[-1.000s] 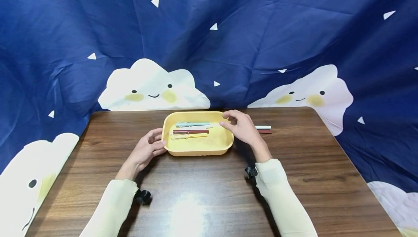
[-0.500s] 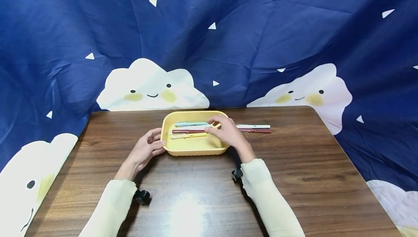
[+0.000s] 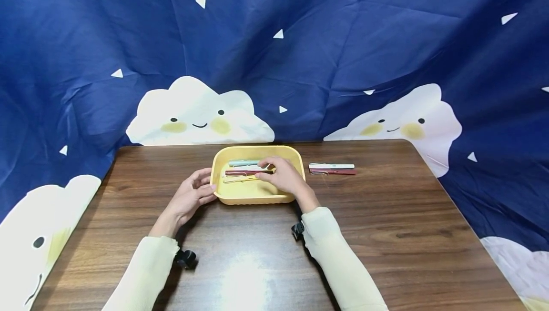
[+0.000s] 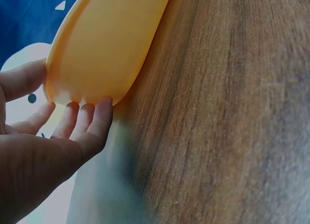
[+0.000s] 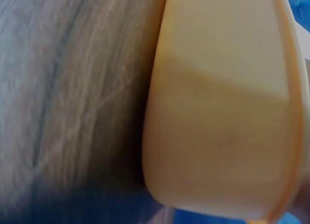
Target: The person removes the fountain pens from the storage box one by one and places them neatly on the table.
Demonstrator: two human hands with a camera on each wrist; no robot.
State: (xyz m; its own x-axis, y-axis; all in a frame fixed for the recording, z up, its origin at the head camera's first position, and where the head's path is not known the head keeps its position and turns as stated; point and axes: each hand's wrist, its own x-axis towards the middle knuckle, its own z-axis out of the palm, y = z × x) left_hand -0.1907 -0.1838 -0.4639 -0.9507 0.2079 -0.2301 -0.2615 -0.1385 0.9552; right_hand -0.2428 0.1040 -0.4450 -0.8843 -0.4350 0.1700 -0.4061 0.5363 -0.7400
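A yellow tray stands near the far edge of the table, holding several pens side by side. Among them are a teal pen, a dark red pen and a yellow pen. My left hand rests its fingertips against the tray's left end, as the left wrist view also shows. Inside the tray, my right hand hovers over the pens' right ends, thumb and index finger apart around them. Those ends are partly hidden. The right wrist view mostly shows the tray's front wall.
To the right of the tray, a white pen and a dark pink pen lie together on the wooden table. A blue curtain with clouds hangs behind the table.
My right hand has moved left from the tray's right rim to over the pens inside, uncovering the two pens on the table. My left hand has stayed at the tray.
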